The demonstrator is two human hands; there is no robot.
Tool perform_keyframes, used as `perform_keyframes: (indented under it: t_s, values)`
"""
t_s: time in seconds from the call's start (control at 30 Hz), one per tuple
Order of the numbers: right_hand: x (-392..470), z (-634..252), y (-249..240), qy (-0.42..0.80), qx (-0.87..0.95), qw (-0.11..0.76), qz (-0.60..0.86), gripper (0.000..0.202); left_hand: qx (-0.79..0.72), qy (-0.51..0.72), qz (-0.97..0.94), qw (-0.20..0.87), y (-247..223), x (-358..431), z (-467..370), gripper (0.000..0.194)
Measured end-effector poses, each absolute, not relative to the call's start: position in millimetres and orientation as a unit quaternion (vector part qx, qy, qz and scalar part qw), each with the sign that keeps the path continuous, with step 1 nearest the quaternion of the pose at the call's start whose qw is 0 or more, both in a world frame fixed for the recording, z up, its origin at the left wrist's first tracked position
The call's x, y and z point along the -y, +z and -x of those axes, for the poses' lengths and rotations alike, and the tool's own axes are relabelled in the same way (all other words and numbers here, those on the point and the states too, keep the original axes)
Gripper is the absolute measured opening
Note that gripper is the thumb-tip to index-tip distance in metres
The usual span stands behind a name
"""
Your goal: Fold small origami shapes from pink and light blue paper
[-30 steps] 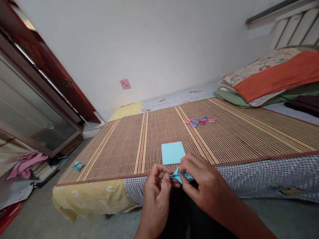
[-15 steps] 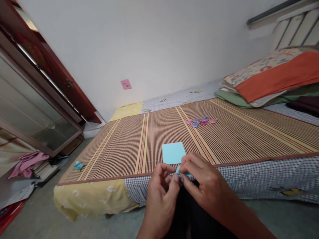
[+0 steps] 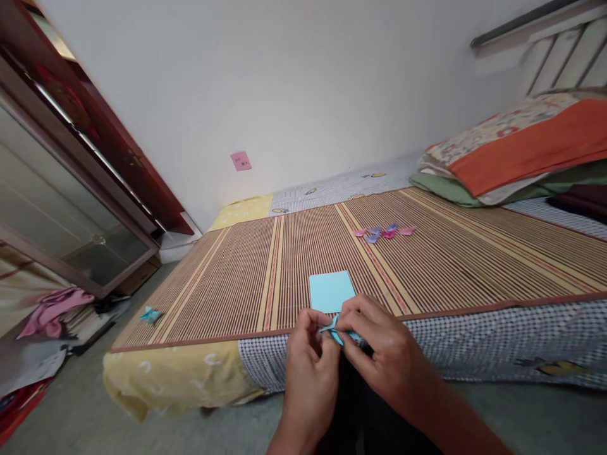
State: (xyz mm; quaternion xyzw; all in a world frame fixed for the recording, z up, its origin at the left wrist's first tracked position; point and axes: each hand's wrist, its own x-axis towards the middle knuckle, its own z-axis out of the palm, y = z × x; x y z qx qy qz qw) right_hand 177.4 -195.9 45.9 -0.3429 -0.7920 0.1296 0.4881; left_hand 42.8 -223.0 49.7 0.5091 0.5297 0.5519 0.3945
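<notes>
Between my hands, just off the front edge of the bed, is a small light-blue folded paper piece (image 3: 336, 330) with several pointed arms. My left hand (image 3: 310, 366) pinches its left side between thumb and fingers. On its right side my right hand (image 3: 379, 344) grips it in the same way, hiding part of it. Right behind my fingers a square light-blue sheet of paper (image 3: 331, 291) lies flat on the striped mat (image 3: 237, 272). Farther back are several small folded papers (image 3: 389, 233) in pink and purple.
Near the mat's left corner sits another blue folded paper (image 3: 150, 315). Pillows and folded bedding (image 3: 526, 145) are piled at the right of the bed. A pink note (image 3: 241, 160) is on the wall. At the left stand a glass-fronted cabinet (image 3: 80, 215) and a reddish door (image 3: 118, 145).
My fingers have shifted slightly on the blue folded paper, and more of its pointed arms shows between them. The sheet and the other folded papers lie where they were.
</notes>
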Motion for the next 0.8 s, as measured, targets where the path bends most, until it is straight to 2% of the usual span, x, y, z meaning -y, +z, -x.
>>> perform_keyframes:
  t_s: [0.23,0.67,0.8]
  values:
    - [194.4,-174.8,38.4,0.149,0.778,0.497,0.356,0.019,-0.515,0.566,-0.454,0.456,44.6,216.5,-40.8,0.003]
    - [188.8,-173.9,30.0,0.208,0.741,0.513,0.380,0.021,-0.519,0.592,-0.455,0.416,37.4,215.4,-48.6,0.006]
    - [190.2,-176.2,33.5,0.245,0.725,0.512,0.391,0.015,-0.514,0.602,-0.464,0.397,37.1,214.9,-49.9,0.010]
